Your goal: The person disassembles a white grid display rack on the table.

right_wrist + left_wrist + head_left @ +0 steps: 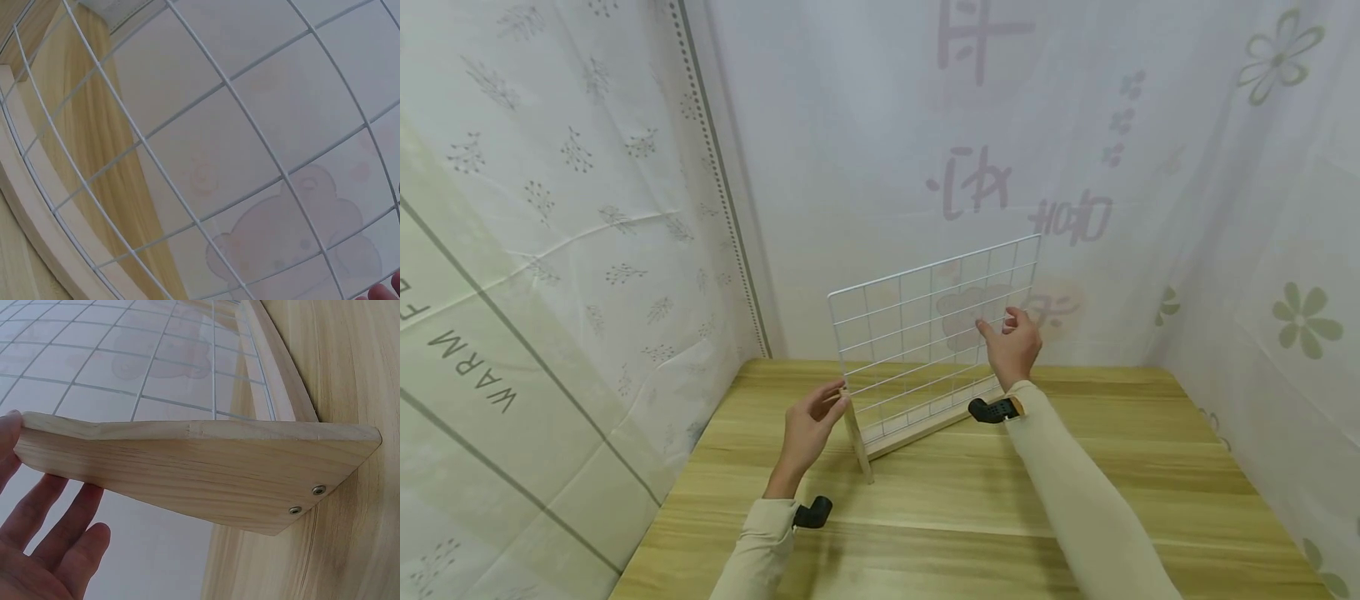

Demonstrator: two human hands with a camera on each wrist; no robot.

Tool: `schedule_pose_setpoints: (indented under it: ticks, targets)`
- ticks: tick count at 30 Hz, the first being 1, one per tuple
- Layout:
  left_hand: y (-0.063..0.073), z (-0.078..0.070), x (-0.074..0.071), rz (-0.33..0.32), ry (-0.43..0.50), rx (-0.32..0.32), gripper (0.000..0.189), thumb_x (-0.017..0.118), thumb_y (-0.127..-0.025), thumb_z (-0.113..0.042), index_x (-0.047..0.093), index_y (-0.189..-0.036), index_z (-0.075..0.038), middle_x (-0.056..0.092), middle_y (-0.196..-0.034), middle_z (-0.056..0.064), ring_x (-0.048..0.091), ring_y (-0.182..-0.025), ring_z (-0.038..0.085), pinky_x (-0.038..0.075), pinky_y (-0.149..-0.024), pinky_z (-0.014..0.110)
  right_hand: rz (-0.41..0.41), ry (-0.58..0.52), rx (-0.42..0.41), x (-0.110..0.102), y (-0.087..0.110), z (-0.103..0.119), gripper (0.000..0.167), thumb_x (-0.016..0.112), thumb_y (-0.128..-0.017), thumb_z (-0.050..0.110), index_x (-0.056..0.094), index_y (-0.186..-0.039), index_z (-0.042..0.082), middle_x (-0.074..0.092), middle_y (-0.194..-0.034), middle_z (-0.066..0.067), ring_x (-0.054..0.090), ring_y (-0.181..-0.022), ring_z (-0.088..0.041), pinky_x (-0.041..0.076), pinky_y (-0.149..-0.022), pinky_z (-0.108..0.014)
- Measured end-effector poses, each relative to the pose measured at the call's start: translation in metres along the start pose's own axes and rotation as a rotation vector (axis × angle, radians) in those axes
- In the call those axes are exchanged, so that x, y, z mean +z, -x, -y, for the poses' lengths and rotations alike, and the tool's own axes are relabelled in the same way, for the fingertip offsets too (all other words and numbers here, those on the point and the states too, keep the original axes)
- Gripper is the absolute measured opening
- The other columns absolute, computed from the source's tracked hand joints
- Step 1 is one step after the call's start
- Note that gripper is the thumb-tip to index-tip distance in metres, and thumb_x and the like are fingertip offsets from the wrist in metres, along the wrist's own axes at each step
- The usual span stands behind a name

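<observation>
Sleeves (pixel 1086 496), left hand (pixel 807 427) pinching wooden stand (pixel 187 465), right hand (pixel 1015 343) at grid (pixel 932 292)

We wear a pale cream fabric left sleeve (pixel 754 557), creased near its cuff (pixel 777 507), and a smoother, matching right sleeve (pixel 1086 492). We also wear a black, elbow-shaped left wrist camera (pixel 814 512) and a black, elbow-shaped right wrist camera (pixel 991 410), dotted with tiny marks beside an orange-brown strip (pixel 1017 406).

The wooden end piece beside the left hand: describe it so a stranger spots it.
On the wood-grain table, find the white wire grid standing along a wooden rail. At the rail's left end, held by the left hand, is the wooden end piece. Unlike the rail, it slants upward and shows two metal fasteners.
</observation>
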State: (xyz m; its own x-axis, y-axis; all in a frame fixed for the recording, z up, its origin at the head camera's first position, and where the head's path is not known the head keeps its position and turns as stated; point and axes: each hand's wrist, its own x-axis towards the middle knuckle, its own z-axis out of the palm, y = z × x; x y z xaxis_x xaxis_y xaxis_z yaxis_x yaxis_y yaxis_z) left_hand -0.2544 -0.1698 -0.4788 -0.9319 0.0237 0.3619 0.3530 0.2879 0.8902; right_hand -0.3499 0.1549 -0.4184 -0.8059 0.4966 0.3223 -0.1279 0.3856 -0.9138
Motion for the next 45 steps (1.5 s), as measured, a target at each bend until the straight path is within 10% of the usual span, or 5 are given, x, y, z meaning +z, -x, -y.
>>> schedule_pose_setpoints:
  ticks: [23, 45]
  targets:
    - [-0.003, -0.002, -0.006, -0.007, -0.006, -0.003, 0.040, 0.067, -0.098, -0.023, 0.063, -0.134, -0.007, 0.062, -0.139, 0.020, 0.064, -0.124, 0.037, 0.058, -0.099, 0.039, 0.142, 0.076, 0.052, 0.007, -0.003, 0.004, 0.070, 0.069, -0.094, 0.044, 0.046, -0.148, 0.006, 0.056, -0.141, -0.019, 0.053, -0.127, -0.040, 0.045, -0.105, -0.058]
    - [0.002, 0.001, 0.002, -0.013, -0.026, 0.002, 0.035, 0.067, -0.098, -0.024, 0.066, -0.132, -0.016, 0.066, -0.135, 0.011, 0.066, -0.123, 0.033, 0.053, -0.105, 0.046, 0.051, 0.106, 0.009, 0.013, 0.001, 0.000, 0.061, 0.067, -0.097, 0.038, 0.051, -0.141, -0.001, 0.059, -0.134, -0.022, 0.056, -0.121, -0.041, 0.045, -0.104, -0.057]
